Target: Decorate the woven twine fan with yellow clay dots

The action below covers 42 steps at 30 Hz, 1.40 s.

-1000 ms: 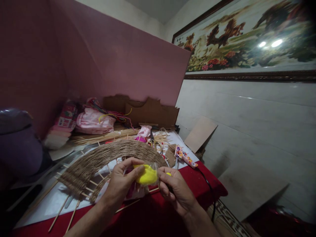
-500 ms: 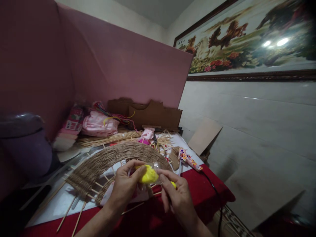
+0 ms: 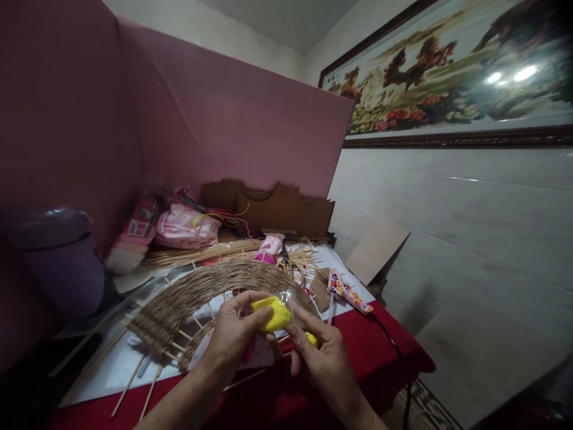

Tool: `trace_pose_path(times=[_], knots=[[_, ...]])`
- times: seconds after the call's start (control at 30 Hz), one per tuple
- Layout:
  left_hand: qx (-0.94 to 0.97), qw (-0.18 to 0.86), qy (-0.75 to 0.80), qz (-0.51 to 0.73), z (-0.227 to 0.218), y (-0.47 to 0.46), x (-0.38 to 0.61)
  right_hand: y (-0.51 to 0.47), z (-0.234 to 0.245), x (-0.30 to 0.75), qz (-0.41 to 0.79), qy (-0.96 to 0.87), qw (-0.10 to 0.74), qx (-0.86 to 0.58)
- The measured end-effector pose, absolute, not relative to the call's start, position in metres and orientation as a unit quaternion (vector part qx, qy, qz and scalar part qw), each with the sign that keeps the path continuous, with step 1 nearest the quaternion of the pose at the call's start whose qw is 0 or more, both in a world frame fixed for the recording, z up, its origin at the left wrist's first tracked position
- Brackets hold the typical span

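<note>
Grip of left hand (image 3: 233, 337) pinching yellow lump (image 3: 274, 313), right hand (image 3: 324, 358) pinching its clear wrap (image 3: 286, 297), woven arch (image 3: 188, 292) behind

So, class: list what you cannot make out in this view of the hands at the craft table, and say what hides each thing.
Head view only:
- yellow lump: full shape covered by fingers of the left hand and right hand.
- woven arc: lower middle behind both hands.
- framed picture: cut by top and right edges, glare spots.
- purple container: dark, cut by left edge.

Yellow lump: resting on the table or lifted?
Lifted: the left hand pinches the yellow lump over the woven arch; the right hand grips its clear wrapper.
</note>
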<state>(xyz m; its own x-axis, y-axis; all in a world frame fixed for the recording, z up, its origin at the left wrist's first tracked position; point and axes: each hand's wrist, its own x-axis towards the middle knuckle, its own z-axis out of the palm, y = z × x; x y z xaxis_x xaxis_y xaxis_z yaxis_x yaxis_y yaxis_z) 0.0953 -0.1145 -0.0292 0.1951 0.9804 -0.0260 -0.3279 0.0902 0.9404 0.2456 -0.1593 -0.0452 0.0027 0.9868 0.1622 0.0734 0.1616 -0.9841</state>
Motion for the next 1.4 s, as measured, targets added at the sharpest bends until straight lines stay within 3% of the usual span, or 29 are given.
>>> trace_pose_path(times=[0.37, 0.63, 0.83, 1.0, 1.13, 1.27, 1.4], knots=[[0.488, 0.576, 0.387, 0.529, -0.023, -0.118, 0.096, -0.156, -0.050, 0.243, 0.539, -0.501, 0.514, -0.441], [0.478, 0.599, 0.380, 0.518, -0.025, -0.119, 0.096, -0.151, -0.048, 0.240, 0.441, -0.577, 0.516, -0.454], [0.419, 0.590, 0.387, 0.571, -0.021, -0.118, 0.092, -0.154, -0.046, 0.245, 0.391, -0.486, 0.649, -0.436], [0.399, 0.628, 0.375, 0.553, -0.019, -0.119, 0.094, -0.148, -0.045, 0.233, 0.447, -0.472, 0.622, -0.436], [0.458, 0.559, 0.398, 0.565, -0.019, -0.118, 0.093, -0.144, -0.040, 0.239, 0.405, -0.485, 0.641, -0.435], [0.530, 0.494, 0.411, 0.554, -0.016, -0.117, 0.088, -0.149, -0.034, 0.257, 0.393, -0.554, 0.572, -0.460], [0.598, 0.535, 0.347, 0.486, -0.016, -0.119, 0.089, -0.155, -0.027, 0.267, 0.394, -0.609, 0.510, -0.462]])
